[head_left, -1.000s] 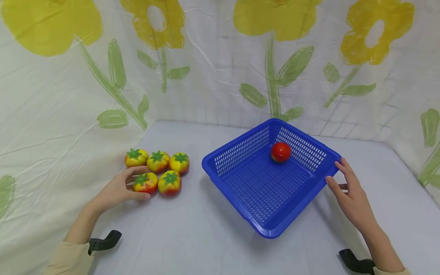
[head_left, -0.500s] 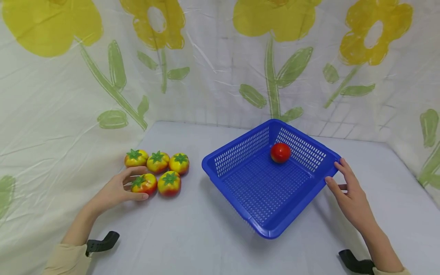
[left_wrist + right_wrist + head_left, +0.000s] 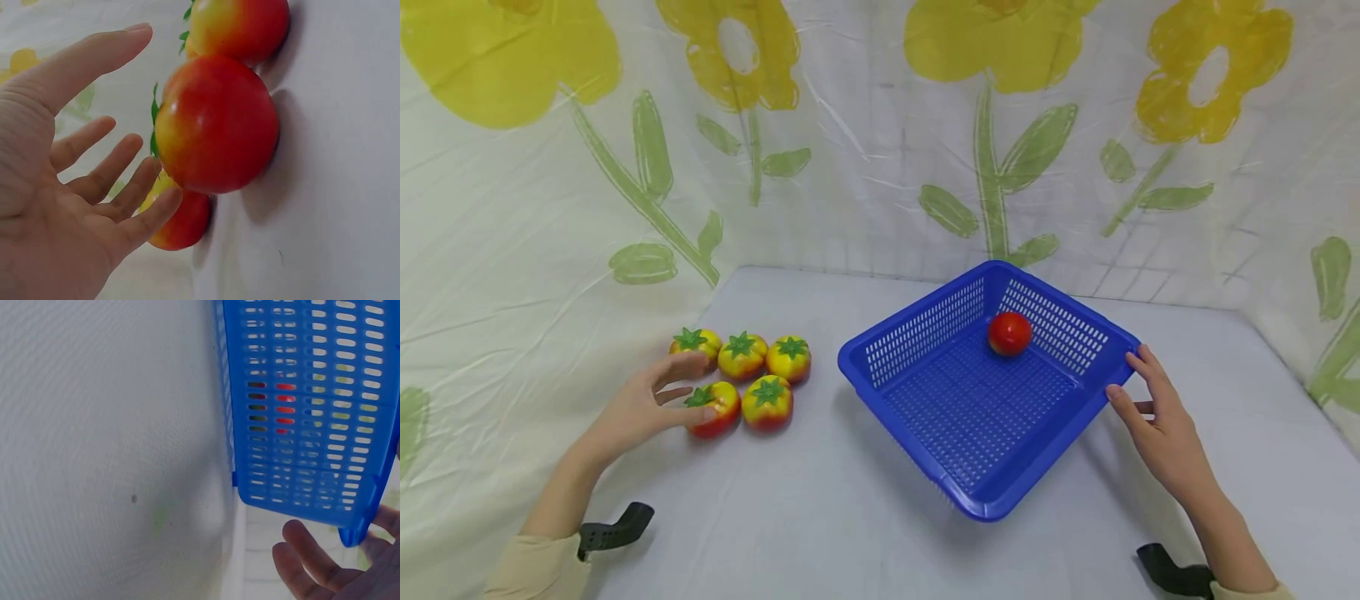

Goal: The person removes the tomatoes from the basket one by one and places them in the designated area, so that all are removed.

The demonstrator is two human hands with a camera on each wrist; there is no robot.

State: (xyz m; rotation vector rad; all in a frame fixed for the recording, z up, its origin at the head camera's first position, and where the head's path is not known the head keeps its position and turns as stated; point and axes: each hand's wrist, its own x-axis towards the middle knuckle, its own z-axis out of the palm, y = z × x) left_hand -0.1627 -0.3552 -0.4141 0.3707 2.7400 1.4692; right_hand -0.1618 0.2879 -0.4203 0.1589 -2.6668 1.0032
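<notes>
In the head view my left hand (image 3: 638, 410) is spread beside the nearest-left yellow-and-red toy persimmon (image 3: 722, 407) with a green leafy top. The left wrist view has its thumb and fingers (image 3: 81, 69) wide apart, fingertips right at the persimmon (image 3: 219, 125), nothing gripped. Several similar persimmons (image 3: 767, 403) sit close around it on the table. My right hand (image 3: 1167, 437) rests its thumb and forefinger on the right corner of a blue plastic basket (image 3: 917, 450); the right wrist view shows its other fingers (image 3: 306, 556) relaxed off the wall. A red tomato-like fruit (image 3: 1010, 334) lies inside the basket.
The white table (image 3: 820, 500) extends between the persimmons and the basket. A white sheet (image 3: 850, 167) with printed yellow flowers hangs behind and along the sides. Black wrist mounts (image 3: 617, 529) stick out near both cuffs.
My left hand has loosened from the near-left persimmon and drawn slightly up and to the left, its thumb now across the fruit's near side. My right hand and the basket stay put.
</notes>
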